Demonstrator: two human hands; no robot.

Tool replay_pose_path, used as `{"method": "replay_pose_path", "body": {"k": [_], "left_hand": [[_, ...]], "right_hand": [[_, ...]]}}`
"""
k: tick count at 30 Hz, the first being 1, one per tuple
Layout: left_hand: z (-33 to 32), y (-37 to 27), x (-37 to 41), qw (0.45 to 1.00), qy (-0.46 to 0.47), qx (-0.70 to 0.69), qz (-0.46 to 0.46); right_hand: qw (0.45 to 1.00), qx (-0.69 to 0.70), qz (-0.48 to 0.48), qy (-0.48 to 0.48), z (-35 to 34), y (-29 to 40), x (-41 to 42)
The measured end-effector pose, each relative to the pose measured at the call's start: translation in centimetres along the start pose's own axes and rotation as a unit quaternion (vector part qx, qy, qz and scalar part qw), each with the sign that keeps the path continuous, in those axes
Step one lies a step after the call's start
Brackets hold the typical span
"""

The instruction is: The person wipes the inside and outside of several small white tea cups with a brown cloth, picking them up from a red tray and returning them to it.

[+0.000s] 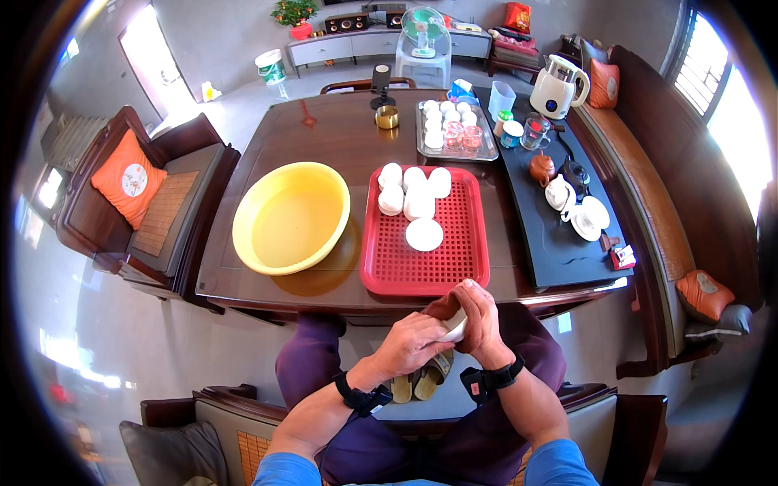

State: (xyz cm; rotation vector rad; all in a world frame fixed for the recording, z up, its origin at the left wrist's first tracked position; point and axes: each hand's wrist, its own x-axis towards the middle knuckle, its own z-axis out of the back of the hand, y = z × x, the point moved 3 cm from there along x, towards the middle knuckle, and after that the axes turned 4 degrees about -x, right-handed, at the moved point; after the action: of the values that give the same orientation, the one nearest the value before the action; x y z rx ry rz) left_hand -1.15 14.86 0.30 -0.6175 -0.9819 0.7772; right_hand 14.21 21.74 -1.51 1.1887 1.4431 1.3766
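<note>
My left hand (412, 345) grips a white cup or small bowl (456, 326) by its side, just off the table's front edge. In my right hand (484, 316) is a brown cloth (448, 305), wrapped over the rim and far side of that white piece. Much of the piece is hidden by cloth and fingers. Beyond the hands lies a red perforated plastic tray (389, 267). Several white cups (391, 199) stand in its far half, with a round white piece (424, 234) nearer its middle.
Left of the tray stands a yellow basin (255, 255) of liquid. A metal tray (428, 149) with small white cups and red-patterned glasses is farther back. The black tea board (547, 255) at right carries teapots (541, 168), a white gaiwan (586, 220) and an electric kettle (553, 91).
</note>
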Motion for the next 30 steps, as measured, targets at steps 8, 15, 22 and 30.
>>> {"method": "replay_pose_path", "body": {"k": [8,15,22,30], "left_hand": [[0.3,-0.2,0.6,0.982,-0.038,0.172,-0.063],[0.9,0.0,0.8,0.972,-0.052,0.219,-0.062],[1.3,0.4,0.6,0.964,-0.051,0.252,-0.071],[-0.2,0.7,0.8,0.977,-0.096,0.191,-0.013]], "right_hand": [[0.945,0.293,-0.124,0.080,-2.0,2.4,-1.2],[0.942,0.281,-0.131,0.126,-1.3,1.2,-1.5],[0.946,0.268,-0.168,0.063,-1.9,0.9,-1.5],[0.988,0.131,-0.067,0.039,-1.9,0.1,-1.6]]}}
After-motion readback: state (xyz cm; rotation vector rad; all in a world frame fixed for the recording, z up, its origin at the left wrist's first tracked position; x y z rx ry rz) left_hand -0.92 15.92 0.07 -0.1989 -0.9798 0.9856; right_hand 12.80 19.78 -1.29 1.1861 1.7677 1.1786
